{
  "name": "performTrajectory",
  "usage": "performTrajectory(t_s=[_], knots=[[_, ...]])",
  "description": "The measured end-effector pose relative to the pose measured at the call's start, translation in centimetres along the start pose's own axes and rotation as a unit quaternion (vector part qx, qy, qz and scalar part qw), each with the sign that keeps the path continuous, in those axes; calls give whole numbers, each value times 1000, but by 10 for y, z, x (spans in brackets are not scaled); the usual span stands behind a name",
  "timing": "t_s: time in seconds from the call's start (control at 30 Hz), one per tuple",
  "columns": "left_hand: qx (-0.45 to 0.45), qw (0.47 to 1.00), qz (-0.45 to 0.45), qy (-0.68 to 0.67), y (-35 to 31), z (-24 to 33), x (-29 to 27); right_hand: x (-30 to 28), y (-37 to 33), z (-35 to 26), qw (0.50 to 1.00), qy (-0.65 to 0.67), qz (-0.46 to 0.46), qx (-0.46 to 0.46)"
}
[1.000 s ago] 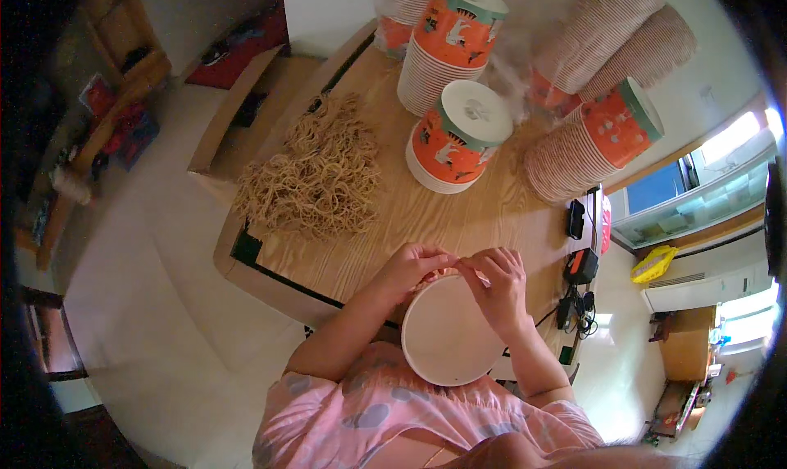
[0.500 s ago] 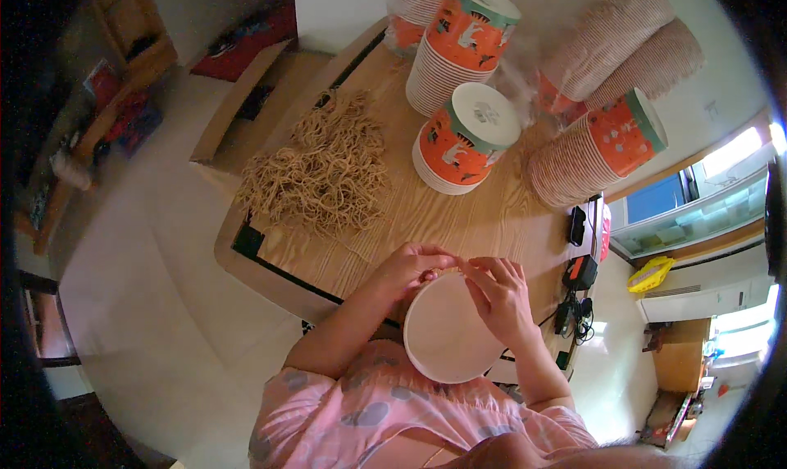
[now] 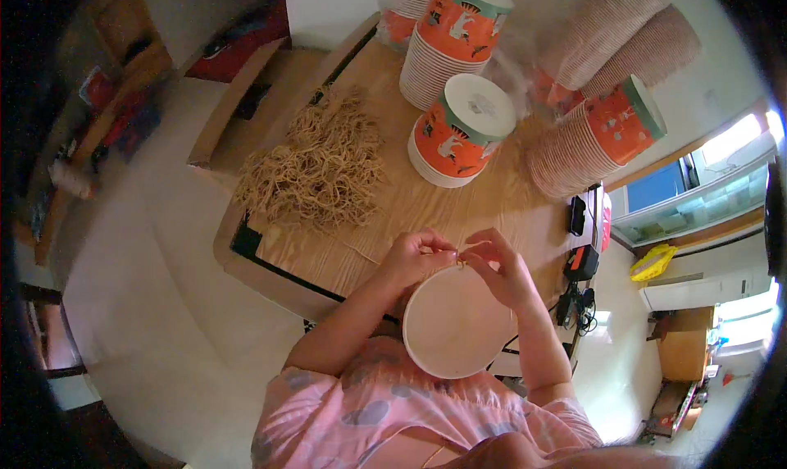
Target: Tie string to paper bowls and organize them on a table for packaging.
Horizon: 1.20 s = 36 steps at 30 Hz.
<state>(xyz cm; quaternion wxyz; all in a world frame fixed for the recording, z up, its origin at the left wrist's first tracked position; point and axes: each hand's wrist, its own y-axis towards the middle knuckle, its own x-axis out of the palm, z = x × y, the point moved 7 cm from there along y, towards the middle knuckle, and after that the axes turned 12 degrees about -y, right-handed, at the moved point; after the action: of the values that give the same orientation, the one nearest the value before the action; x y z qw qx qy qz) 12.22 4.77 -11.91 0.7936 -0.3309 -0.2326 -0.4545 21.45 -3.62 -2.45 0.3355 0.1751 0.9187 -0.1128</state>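
Observation:
A paper bucket (image 3: 456, 325) with a white inside is tipped toward me at the table's near edge, its open mouth facing up. At its far rim a short bit of tan twine (image 3: 461, 262) shows between my fingertips. My left hand (image 3: 416, 260) pinches the twine from the left, thumb and forefinger together. From the right, my right hand (image 3: 498, 268) pinches it too, the other fingers curled loosely above. Farther left on the table lies a tangled heap of twine (image 3: 316, 166). The bucket's outer side is hidden from view.
Beyond my hands a short stack of orange and green printed buckets (image 3: 459, 137) stands upside down on the wooden table (image 3: 410, 215). Taller stacks (image 3: 455, 51) rise behind it; another stack (image 3: 582, 145) leans at right. A black adapter with cables (image 3: 580, 264) sits at the right edge.
My hands have drawn slightly apart at the rim, and the twine between them now shows. My right fingers have lifted and curled. The bucket stays almost in place.

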Motion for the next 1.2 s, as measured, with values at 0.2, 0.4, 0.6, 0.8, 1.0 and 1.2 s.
performTrajectory(t_s=[0.2, 0.4, 0.6, 0.8, 1.0, 1.2], knots=[[185, 953, 14, 241, -5, 26, 0, 21, 15, 13, 984, 141, -110, 22], [344, 869, -5, 357, -21, 50, 14, 21, 17, 16, 987, 118, -102, 31], [157, 966, -8, 205, -13, 30, 1, 22, 17, 20, 985, 135, -97, 34], [103, 993, -30, 53, -12, 24, -4, 21, 17, 23, 985, 149, -85, 22], [81, 995, -59, -10, -15, 24, 3, 21, 16, 22, 987, 126, -91, 34], [65, 992, -53, 99, -4, 16, 6, 21, 16, 20, 987, 133, -90, 24]])
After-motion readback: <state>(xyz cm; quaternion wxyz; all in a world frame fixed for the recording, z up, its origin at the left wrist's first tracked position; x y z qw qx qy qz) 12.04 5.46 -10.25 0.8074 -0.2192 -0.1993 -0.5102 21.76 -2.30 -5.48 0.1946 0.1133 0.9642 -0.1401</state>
